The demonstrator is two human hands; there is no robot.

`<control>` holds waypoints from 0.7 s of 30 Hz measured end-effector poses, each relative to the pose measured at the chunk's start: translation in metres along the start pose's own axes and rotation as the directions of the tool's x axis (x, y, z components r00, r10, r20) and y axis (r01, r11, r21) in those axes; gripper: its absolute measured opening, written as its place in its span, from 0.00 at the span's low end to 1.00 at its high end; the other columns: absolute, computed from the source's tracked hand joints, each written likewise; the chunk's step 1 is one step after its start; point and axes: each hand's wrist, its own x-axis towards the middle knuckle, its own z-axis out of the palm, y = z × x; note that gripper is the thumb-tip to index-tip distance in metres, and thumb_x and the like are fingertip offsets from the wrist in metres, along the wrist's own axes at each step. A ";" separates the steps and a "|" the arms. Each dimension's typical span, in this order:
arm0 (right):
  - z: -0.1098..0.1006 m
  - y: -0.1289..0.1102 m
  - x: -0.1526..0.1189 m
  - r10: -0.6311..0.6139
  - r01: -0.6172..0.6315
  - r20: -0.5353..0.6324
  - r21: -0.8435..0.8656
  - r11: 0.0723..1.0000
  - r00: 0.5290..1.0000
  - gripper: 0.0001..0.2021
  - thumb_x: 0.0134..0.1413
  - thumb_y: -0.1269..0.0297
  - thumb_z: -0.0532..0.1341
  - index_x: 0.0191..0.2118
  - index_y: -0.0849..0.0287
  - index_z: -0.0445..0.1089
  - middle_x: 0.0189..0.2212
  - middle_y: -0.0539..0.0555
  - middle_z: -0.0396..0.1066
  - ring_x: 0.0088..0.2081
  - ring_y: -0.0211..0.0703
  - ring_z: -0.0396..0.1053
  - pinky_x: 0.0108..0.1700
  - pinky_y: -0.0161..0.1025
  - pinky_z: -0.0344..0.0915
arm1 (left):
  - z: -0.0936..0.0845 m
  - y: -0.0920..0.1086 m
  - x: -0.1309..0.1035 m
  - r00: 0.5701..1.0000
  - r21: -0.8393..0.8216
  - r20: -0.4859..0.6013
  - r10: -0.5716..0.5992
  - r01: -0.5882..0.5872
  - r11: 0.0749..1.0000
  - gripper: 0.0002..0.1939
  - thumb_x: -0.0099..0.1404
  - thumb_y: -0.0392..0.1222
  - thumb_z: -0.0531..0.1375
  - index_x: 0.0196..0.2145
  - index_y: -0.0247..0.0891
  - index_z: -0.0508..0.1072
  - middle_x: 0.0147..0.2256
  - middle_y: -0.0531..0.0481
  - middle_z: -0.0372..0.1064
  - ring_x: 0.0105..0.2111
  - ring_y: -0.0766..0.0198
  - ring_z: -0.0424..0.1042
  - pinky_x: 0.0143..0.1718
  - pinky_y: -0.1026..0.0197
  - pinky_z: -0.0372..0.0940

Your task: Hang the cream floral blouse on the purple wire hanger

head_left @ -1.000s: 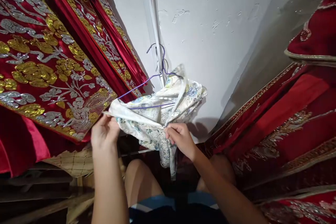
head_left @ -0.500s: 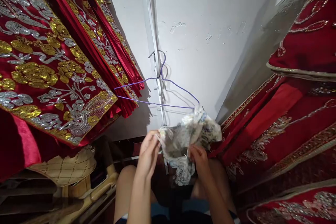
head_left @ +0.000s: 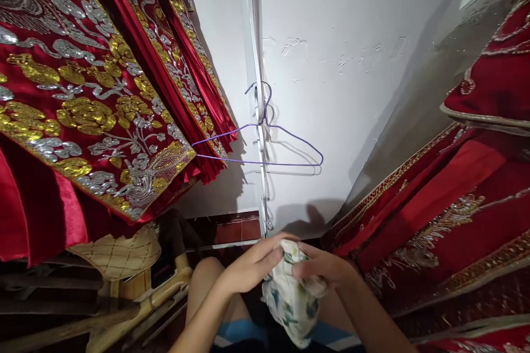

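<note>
— White plaster wall fills the middle of the head view, with a pale pipe running down it. What hangs there?

— A purple wire hanger hooks beside the pipe, bare. To the left hang red garments thick with gold and silver embroidery; more red embroidered cloth drapes on the right. A quilted tan bag sits low on the left.

— And the hands?

— Both are low in the frame, above the person's bare knees. The left hand curls its fingers over the top of a bundled white floral cloth. The right hand closes on the same bundle from the other side, fingers bent and pressing the fabric.

— So neither is spread?

— Neither. Both grip the cloth, hands nearly touching each other across it. The cloth is bunched tight between them, its loose end hanging down toward the lap, well below the hanger.
</note>
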 end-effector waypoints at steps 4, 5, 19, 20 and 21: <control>-0.026 -0.052 -0.003 0.030 0.022 0.160 -0.314 0.949 0.987 0.09 0.50 0.60 0.66 0.32 0.62 0.77 0.27 0.52 0.74 0.28 0.40 0.68 0.32 0.35 0.65 | -0.021 -0.030 -0.020 0.975 0.253 0.118 -0.188 0.153 0.955 0.31 0.66 0.69 0.53 0.29 0.36 0.75 0.28 0.48 0.71 0.28 0.61 0.66 0.32 0.62 0.61; -0.032 -0.063 0.001 -0.058 0.086 0.077 -0.424 0.902 0.995 0.07 0.52 0.63 0.64 0.32 0.61 0.77 0.29 0.52 0.75 0.30 0.42 0.70 0.34 0.36 0.65 | -0.030 -0.032 -0.026 0.970 0.369 0.058 -0.235 0.197 0.908 0.29 0.66 0.67 0.55 0.26 0.36 0.72 0.25 0.49 0.68 0.26 0.63 0.64 0.32 0.62 0.59; -0.087 -0.085 0.110 -0.565 0.233 -0.511 -0.573 0.786 0.648 0.11 0.46 0.63 0.58 0.31 0.63 0.76 0.26 0.52 0.73 0.30 0.43 0.68 0.33 0.37 0.61 | -0.123 0.022 -0.047 0.754 0.701 -0.598 -0.272 0.657 0.279 0.23 0.70 0.49 0.48 0.41 0.37 0.81 0.57 0.36 0.71 0.55 0.38 0.68 0.50 0.46 0.63; -0.090 -0.087 0.102 -0.571 0.201 -0.544 -0.592 0.780 0.614 0.09 0.44 0.63 0.59 0.29 0.62 0.74 0.24 0.51 0.71 0.28 0.42 0.66 0.31 0.36 0.58 | -0.122 0.026 -0.046 0.730 0.683 -0.618 -0.291 0.682 0.263 0.24 0.71 0.50 0.47 0.41 0.37 0.80 0.54 0.35 0.73 0.52 0.38 0.70 0.46 0.47 0.64; -0.092 -0.090 0.093 -0.581 0.166 -0.573 -0.614 0.771 0.578 0.08 0.43 0.64 0.60 0.28 0.61 0.73 0.23 0.50 0.70 0.27 0.41 0.65 0.30 0.36 0.57 | -0.121 0.030 -0.044 0.714 0.666 -0.632 -0.301 0.699 0.260 0.25 0.71 0.51 0.45 0.40 0.37 0.79 0.50 0.34 0.75 0.47 0.39 0.73 0.42 0.50 0.64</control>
